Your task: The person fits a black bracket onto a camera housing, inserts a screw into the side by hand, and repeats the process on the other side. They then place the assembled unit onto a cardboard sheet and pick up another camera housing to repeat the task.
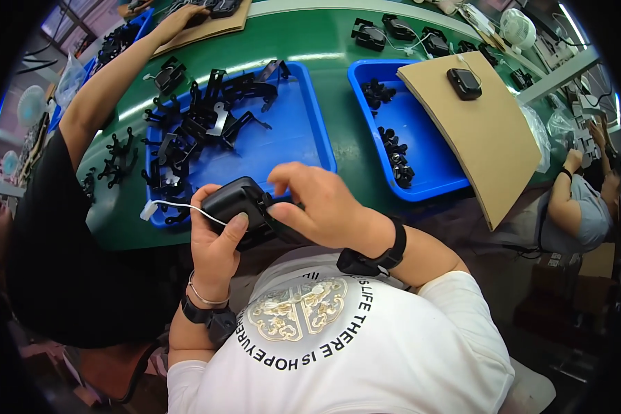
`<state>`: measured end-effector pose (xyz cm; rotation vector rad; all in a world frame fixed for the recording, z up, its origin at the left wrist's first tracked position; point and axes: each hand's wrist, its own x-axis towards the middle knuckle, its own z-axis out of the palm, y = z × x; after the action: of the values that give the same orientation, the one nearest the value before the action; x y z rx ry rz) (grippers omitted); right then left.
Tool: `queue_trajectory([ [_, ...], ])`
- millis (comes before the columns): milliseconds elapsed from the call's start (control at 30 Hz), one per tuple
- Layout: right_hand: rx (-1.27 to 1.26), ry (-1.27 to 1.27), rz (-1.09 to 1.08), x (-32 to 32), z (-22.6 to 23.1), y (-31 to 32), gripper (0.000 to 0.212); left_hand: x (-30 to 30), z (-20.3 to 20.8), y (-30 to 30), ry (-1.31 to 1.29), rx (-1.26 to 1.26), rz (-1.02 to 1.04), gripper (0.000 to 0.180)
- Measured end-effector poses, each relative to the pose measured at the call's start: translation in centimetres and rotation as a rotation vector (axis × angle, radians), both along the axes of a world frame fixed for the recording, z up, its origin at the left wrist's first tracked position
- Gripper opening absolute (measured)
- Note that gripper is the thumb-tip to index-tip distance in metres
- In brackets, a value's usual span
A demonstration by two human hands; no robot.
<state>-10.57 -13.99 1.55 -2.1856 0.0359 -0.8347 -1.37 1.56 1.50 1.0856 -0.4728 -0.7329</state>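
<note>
My left hand (217, 238) is closed around a rounded black plastic housing (236, 200), its thumb lying across the near side. A thin white cable with a white connector (149, 210) trails from the housing to the left. At the housing's right edge, my right hand (324, 205) has its thumb and bent fingers around a small dark part (265, 201); whether that part is loose or joined to the housing cannot be made out. Just beyond my hands, a blue tray (283, 148) holds a pile of black brackets (200, 131) on its left side.
Another blue tray (421, 148) with small black parts (397, 155) stands to the right, partly under a cardboard sheet (476, 117) bearing a black housing (464, 83). More housings (400, 31) lie on the green table (310, 41). A co-worker's arm (110, 83) reaches in at left.
</note>
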Motion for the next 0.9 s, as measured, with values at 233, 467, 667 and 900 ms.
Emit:
queue_trajectory([
  [233,-0.042,0.072,-0.024,0.0,-0.2,-0.5,0.024,-0.1,0.0,-0.8,0.011,-0.011,0.003,0.05],
  [467,-0.144,0.242,-0.003,-0.1,-0.2,-1.0,0.022,0.0,-0.4,-0.7,-0.014,0.022,-0.002,0.049],
  [667,-0.078,0.07,-0.01,0.2,-0.2,-0.8,0.027,0.0,-0.1,-0.5,-0.02,0.039,-0.006,0.049],
  [900,0.126,0.116,0.025,0.0,0.2,-0.2,0.027,-0.3,-0.2,-0.3,-0.127,0.071,-0.003,0.049],
])
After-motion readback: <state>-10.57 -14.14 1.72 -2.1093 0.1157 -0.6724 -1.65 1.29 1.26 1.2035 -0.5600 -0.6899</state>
